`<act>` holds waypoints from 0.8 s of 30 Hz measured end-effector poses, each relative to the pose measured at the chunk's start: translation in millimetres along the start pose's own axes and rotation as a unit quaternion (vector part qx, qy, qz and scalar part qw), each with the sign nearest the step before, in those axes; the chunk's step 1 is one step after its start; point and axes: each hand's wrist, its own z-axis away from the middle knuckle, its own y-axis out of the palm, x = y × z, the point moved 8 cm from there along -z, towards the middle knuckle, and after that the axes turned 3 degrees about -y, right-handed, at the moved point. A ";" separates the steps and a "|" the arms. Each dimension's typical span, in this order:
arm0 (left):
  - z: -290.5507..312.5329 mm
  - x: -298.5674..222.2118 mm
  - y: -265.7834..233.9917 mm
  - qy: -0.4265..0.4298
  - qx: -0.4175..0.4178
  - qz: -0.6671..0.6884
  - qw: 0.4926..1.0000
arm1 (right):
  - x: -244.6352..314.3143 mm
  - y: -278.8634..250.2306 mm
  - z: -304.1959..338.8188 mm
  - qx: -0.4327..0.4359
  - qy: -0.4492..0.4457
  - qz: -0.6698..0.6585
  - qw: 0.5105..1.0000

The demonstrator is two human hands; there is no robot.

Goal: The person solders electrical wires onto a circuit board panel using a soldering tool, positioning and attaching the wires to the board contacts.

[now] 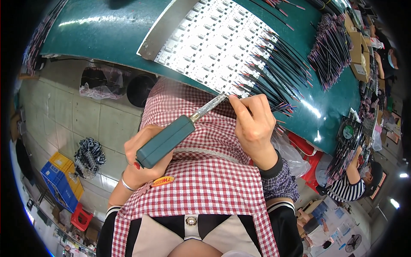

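My left hand (147, 147) is wrapped round the dark green handle of a soldering iron (167, 140). Its silver shaft slants up to the right, and the tip reaches the near corner of a white circuit board panel (214, 40). Right by that tip, the thumb and forefinger of my right hand (255, 124) are pinched together on what looks like a wire; the fingers mostly hide it. Rows of black wires (278, 64) with coloured ends stick out from the panel's right edge, some passing behind my right hand.
A grey metal bar (165, 28) lies along the panel's left side on the green table (98, 30). Bundled wires (332, 49) and a cardboard box (359, 55) are to the right. Blue and yellow crates (62, 180) and a red stool (81, 217) stand on the floor. A co-worker (353, 188) sits at right.
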 end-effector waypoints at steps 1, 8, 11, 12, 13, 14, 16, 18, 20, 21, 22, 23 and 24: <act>0.3 -0.2 0.4 0.002 0.005 -0.006 1.000 | -0.1 0.5 0.2 0.002 0.000 0.001 1.000; -1.5 1.1 -0.3 0.004 0.003 -0.021 1.000 | -0.7 3.7 0.1 -0.009 -0.039 0.039 0.998; -2.6 -2.8 -2.4 0.039 -0.015 -0.024 0.999 | 0.6 3.3 -0.7 -0.013 -0.042 0.044 0.998; -3.3 -3.7 -2.2 0.039 -0.014 -0.024 0.999 | 0.7 3.3 -0.8 -0.013 -0.042 0.045 0.998; -4.5 -4.4 -1.8 0.033 -0.012 -0.022 0.999 | 0.7 3.2 -0.9 -0.013 -0.041 0.045 0.998; -5.3 -4.3 -1.4 0.027 -0.009 -0.020 0.999 | 0.8 3.0 -0.9 -0.012 -0.039 0.046 0.998; -5.5 -2.7 0.4 0.027 -0.003 -0.018 0.999 | 1.2 3.4 0.0 -0.013 -0.035 0.049 0.998; -4.7 -1.8 2.7 0.027 0.004 -0.015 1.000 | 2.0 3.7 0.1 -0.012 -0.030 0.052 0.998; -3.6 2.1 4.1 0.000 0.002 0.001 1.000 | 3.4 3.7 -0.3 -0.013 -0.028 0.050 0.998; -3.2 2.9 4.2 0.000 0.003 0.000 1.000 | 3.6 3.5 -0.7 -0.013 -0.028 0.051 0.998; -2.5 2.4 4.2 0.011 0.005 -0.006 1.000 | 3.9 4.0 -1.0 -0.010 -0.028 0.052 0.998; -1.9 1.5 4.3 0.020 0.007 -0.013 1.000 | 4.2 4.7 -1.2 -0.007 -0.028 0.053 0.998; -3.1 1.9 4.4 0.020 0.007 -0.013 1.000 | 3.3 5.1 -1.8 -0.006 -0.028 0.053 0.998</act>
